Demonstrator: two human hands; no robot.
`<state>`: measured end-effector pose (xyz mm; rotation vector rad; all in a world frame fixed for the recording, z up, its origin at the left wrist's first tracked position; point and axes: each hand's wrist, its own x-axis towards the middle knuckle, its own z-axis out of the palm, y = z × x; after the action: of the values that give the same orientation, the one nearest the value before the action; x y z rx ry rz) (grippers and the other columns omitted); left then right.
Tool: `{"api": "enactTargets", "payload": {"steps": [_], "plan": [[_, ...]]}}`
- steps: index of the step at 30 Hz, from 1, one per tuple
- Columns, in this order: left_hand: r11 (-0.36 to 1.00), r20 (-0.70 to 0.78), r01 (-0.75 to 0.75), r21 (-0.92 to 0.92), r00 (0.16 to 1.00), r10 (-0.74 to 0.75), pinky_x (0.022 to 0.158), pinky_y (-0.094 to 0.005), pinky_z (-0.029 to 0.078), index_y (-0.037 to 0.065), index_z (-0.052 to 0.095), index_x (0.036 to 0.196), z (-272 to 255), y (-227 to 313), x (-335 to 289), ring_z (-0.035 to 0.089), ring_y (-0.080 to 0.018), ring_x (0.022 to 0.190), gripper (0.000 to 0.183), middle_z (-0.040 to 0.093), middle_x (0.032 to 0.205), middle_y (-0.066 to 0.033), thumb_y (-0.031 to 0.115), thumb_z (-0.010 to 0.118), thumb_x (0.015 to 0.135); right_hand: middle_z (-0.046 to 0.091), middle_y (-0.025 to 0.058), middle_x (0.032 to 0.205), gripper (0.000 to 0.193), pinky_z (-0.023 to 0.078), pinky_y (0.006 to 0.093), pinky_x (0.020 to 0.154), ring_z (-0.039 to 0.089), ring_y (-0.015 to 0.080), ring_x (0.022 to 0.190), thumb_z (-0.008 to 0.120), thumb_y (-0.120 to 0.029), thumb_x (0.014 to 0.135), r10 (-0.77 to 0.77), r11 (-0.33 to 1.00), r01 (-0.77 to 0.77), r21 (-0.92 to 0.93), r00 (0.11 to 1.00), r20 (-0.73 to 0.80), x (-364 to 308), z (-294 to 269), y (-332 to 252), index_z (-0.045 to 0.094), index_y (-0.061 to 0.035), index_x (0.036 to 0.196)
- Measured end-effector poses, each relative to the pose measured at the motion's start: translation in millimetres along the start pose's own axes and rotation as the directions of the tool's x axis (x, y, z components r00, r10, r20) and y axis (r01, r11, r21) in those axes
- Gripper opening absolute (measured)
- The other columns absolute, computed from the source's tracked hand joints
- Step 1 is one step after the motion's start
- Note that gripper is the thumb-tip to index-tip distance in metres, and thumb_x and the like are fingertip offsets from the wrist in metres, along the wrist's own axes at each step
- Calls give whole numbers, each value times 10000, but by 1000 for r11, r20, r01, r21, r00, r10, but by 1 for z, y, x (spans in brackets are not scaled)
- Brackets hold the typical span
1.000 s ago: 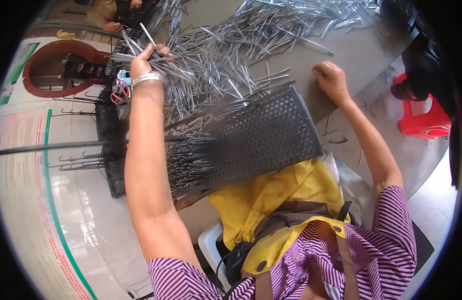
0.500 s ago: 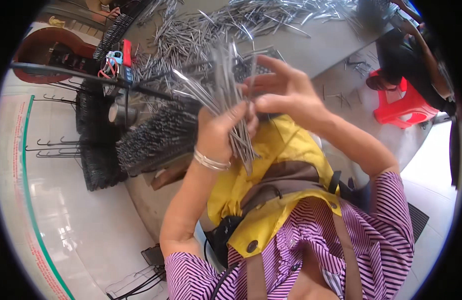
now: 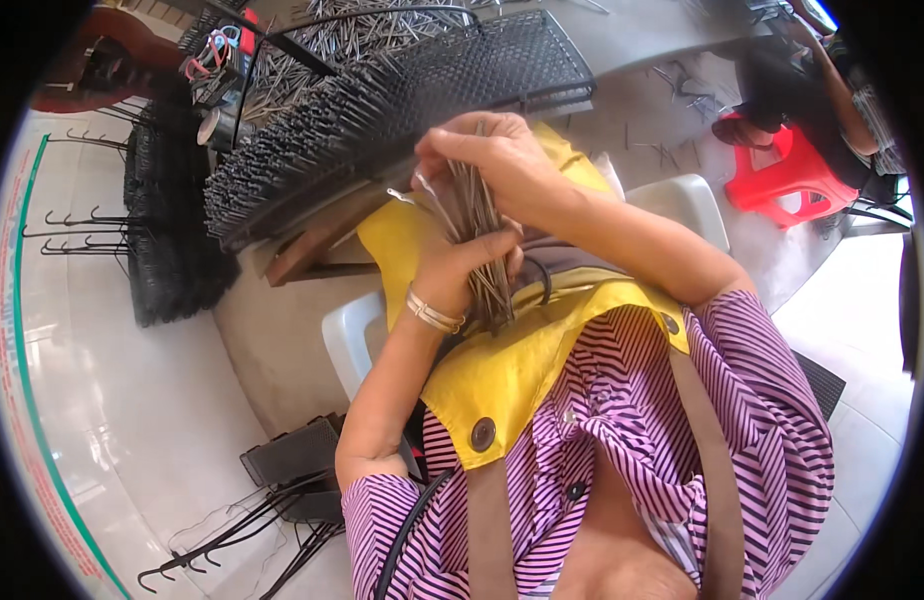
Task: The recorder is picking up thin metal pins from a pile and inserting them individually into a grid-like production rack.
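Observation:
A bundle of thin grey metal rods (image 3: 489, 285) is gripped in my left hand (image 3: 457, 262), in front of my yellow apron (image 3: 512, 365). The fingers are wrapped round its lower half, and the ends stick out below. My right hand (image 3: 507, 165) is curled over the upper ends, its thumb and fingers closed on the rods. A few shiny flattened tips poke out at the bundle's left side. Just beyond my hands stands a long black mesh rack (image 3: 482, 75). Its left part is packed with upright dark rods (image 3: 312, 140); its right part shows bare mesh.
Loose metal rods (image 3: 367, 35) are heaped on the table behind the rack. Black hooked racks (image 3: 172, 230) stand at the left. Pliers (image 3: 207, 60) lie near a red-and-blue box. A person (image 3: 812, 90) sits at the right by a red plastic stool (image 3: 792, 180).
Both hands have come nearer my body with the bundle, as the view shifted. My right hand, formerly spread beside the rods, is now closed over their upper ends. More of the mesh rack shows.

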<state>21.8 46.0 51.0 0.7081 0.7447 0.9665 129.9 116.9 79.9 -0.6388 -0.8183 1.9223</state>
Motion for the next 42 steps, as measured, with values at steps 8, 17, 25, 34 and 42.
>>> {"api": "enactTargets", "payload": {"steps": [8, 17, 25, 34, 42], "plan": [[997, -83, -43, -68, 996, 38, 476, -316, 470, 5, 526, 909, -11, -13, -8, 560, -220, 555, 220, 562, 738, -103, -8, 602, 703, 618, 156, 764, 416, 470, 256, 644, 596, 169, 710, 570, -308, 818, 95, 912, -56, -406, 992, 77, -2, 0, 19, 552, 77, 975], [990, -3, 17, -142, 1000, -18, 439, -289, 444, 15, 457, 949, -19, -14, -15, 545, -204, 501, 358, 560, 716, -109, -22, 634, 640, 611, 117, 692, 367, 461, 229, 567, 594, 146, 661, 596, -303, 812, 172, 930, -72, -361, 952, 253, 11, 17, 19, 587, 54, 897], [984, -114, 21, -178, 993, -42, 574, -310, 487, -7, 479, 967, -35, -28, -23, 581, -211, 594, 374, 583, 757, -114, -39, 633, 627, 587, 88, 649, 219, 447, 239, 552, 555, 136, 590, 560, -171, 803, 166, 946, -143, -291, 985, 55, 11, -5, 48, 550, 28, 714], [983, -112, 113, -146, 985, -129, 525, -267, 450, -14, 527, 900, -32, -31, -26, 557, -181, 570, 236, 584, 713, -110, 16, 616, 683, 615, 156, 824, 390, 484, 286, 658, 603, 196, 739, 516, -327, 867, 180, 939, -170, -300, 984, 6, 9, -16, 46, 513, 52, 960], [980, -235, 9, -200, 970, -57, 496, -267, 429, -43, 522, 868, -29, -27, -25, 531, -186, 543, 212, 565, 681, -118, 2, 601, 677, 624, 69, 789, 223, 466, 215, 616, 569, 91, 677, 648, -159, 776, 109, 755, -95, -649, 994, -19, -9, -28, 24, 600, 23, 896]]}}
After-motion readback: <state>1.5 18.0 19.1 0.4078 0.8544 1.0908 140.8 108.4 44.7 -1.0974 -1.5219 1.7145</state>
